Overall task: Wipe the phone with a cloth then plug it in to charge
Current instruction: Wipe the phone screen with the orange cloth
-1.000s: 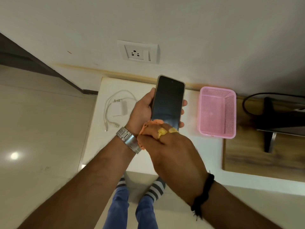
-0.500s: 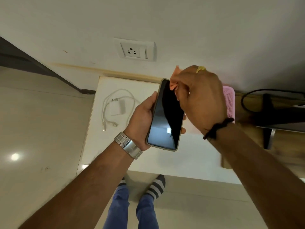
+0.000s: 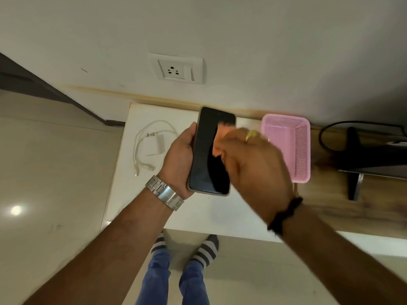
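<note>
Phone [image 3: 212, 150] is gripped upright along its edges by the left hand [image 3: 180, 159], screen facing up, held above the white table [image 3: 198, 214]. Right hand [image 3: 253, 166], motion-blurred, is clenched on an orange cloth [image 3: 219, 142] pressed against the screen. Risk, as judged: hard strokes against a one-handed edge grip could push the phone loose onto the table. White charger with cable [image 3: 154, 146] lies left of the left hand. Pink basket [image 3: 299, 150], just beyond the right hand, appears empty.

Right hand [image 3: 253, 164] motion-blurred, covering cloth [image 3: 218, 142]
</note>
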`<move>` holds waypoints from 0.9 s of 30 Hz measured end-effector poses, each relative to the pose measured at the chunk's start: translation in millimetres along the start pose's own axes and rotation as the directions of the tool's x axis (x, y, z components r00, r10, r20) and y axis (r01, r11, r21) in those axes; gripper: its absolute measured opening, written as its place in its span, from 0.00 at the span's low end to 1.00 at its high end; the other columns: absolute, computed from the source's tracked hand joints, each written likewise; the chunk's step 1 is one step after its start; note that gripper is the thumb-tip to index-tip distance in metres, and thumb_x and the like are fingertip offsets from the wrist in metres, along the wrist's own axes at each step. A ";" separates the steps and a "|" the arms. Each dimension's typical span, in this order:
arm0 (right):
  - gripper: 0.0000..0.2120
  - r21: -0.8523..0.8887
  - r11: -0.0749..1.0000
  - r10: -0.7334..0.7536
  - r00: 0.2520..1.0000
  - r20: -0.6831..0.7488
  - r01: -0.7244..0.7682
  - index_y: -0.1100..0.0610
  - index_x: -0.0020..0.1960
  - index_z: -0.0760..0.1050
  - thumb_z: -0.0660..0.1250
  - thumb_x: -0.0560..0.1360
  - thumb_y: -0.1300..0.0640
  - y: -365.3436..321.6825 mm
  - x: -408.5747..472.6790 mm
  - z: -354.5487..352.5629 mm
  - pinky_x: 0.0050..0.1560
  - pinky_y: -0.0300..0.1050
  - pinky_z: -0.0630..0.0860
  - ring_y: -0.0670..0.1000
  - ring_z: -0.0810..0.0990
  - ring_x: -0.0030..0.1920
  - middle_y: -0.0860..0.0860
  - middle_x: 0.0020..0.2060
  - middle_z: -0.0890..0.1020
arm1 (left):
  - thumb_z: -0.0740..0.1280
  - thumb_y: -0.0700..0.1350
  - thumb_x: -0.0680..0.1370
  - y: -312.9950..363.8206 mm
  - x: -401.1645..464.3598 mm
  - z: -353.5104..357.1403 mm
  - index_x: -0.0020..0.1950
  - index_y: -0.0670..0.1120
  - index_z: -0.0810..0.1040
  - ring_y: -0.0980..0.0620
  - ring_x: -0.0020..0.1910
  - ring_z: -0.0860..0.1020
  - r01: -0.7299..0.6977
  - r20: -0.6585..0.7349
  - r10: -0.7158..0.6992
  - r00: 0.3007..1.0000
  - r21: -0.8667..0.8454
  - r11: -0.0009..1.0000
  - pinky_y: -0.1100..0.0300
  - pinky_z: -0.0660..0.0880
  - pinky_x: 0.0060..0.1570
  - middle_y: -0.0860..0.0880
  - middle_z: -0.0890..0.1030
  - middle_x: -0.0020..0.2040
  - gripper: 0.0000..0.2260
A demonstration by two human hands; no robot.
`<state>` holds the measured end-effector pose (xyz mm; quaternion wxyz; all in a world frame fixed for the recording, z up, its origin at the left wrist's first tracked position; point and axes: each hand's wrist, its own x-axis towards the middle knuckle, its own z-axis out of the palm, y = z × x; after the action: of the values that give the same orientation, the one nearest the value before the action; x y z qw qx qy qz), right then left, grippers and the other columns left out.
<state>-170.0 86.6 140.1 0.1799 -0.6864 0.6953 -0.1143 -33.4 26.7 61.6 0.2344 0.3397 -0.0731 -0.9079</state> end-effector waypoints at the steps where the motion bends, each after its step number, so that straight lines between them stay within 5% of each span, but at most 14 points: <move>1: 0.08 0.023 0.999 -0.025 0.998 0.056 0.024 0.59 0.50 0.84 0.68 0.73 0.64 -11.3 -21.4 4.6 0.42 0.50 0.83 0.57 0.83 0.41 0.57 0.44 0.85 | 0.51 0.63 0.84 2.8 -0.5 -1.1 0.67 0.44 0.82 0.43 0.53 0.84 -0.001 -0.008 0.001 1.000 0.003 1.000 0.49 0.81 0.54 0.40 0.84 0.60 0.30; 3: 0.11 0.059 0.994 -0.098 0.991 0.089 0.093 0.59 0.49 0.85 0.77 0.67 0.66 -18.3 -41.6 9.3 0.40 0.51 0.85 0.57 0.86 0.39 0.57 0.43 0.86 | 0.49 0.64 0.84 1.8 -2.9 -1.9 0.73 0.44 0.76 0.42 0.56 0.81 0.015 -0.022 -0.014 1.000 0.033 0.999 0.47 0.77 0.58 0.38 0.81 0.66 0.32; 8: 0.12 0.012 1.000 0.023 0.997 -0.079 -0.022 0.59 0.53 0.84 0.64 0.76 0.66 14.4 29.9 -8.4 0.51 0.53 0.78 0.59 0.80 0.50 0.57 0.51 0.83 | 0.56 0.61 0.84 -16.3 -3.8 2.0 0.56 0.47 0.87 0.42 0.47 0.85 0.033 -0.016 -0.032 0.999 0.043 0.999 0.46 0.83 0.48 0.43 0.87 0.52 0.25; 14: 0.07 0.168 0.985 -0.038 0.999 -0.023 0.041 0.59 0.53 0.84 0.70 0.76 0.62 -32.5 -13.1 10.1 0.51 0.50 0.82 0.55 0.84 0.46 0.56 0.49 0.85 | 0.59 0.64 0.81 -1.3 -2.3 -0.3 0.62 0.45 0.85 0.43 0.59 0.81 0.052 -0.025 -0.052 0.998 0.008 0.999 0.48 0.70 0.70 0.42 0.82 0.60 0.26; 19: 0.11 0.151 0.986 0.102 0.969 -0.226 -0.069 0.51 0.54 0.84 0.65 0.78 0.60 6.3 46.2 -2.1 0.51 0.47 0.78 0.50 0.80 0.46 0.50 0.48 0.84 | 0.58 0.61 0.83 -13.0 -6.6 5.8 0.61 0.47 0.82 0.43 0.48 0.80 0.037 0.028 -0.039 0.999 0.060 0.997 0.48 0.79 0.48 0.43 0.83 0.53 0.22; 27: 0.09 0.273 0.962 0.026 0.986 -0.164 0.020 0.52 0.53 0.84 0.69 0.77 0.61 -22.1 6.2 13.2 0.50 0.49 0.81 0.48 0.82 0.46 0.48 0.49 0.85 | 0.62 0.62 0.82 -7.2 -13.1 4.1 0.61 0.49 0.84 0.48 0.48 0.82 0.042 0.014 -0.043 0.999 0.043 0.998 0.54 0.78 0.48 0.47 0.84 0.50 0.21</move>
<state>-144.4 80.9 136.5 0.2148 -0.6418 0.6865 -0.2658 -30.1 39.2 70.3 0.2072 0.3395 -0.0871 -0.9134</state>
